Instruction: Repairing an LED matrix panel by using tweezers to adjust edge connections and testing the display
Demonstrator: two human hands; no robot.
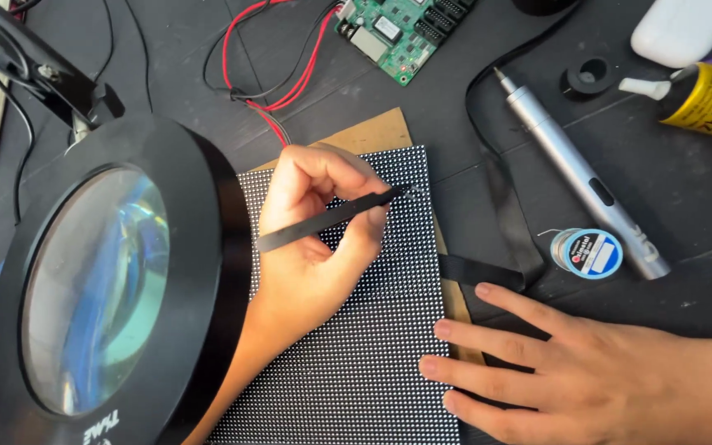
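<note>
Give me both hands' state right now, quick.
Left hand: closed around black tweezers, tip on the dotted LED panel.
Right hand: open, flat, fingers on the panel's right edge, holding nothing.

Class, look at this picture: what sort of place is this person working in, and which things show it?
Most likely an electronics repair bench. A bare green circuit board with red wires, a round magnifier lamp, and a spool of solder wire lie around a dotted LED panel.

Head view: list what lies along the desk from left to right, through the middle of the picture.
Magnifier lamp → left hand holding black tweezers over the dotted panel → black strap → solder spool → silver screwdriver.
</note>
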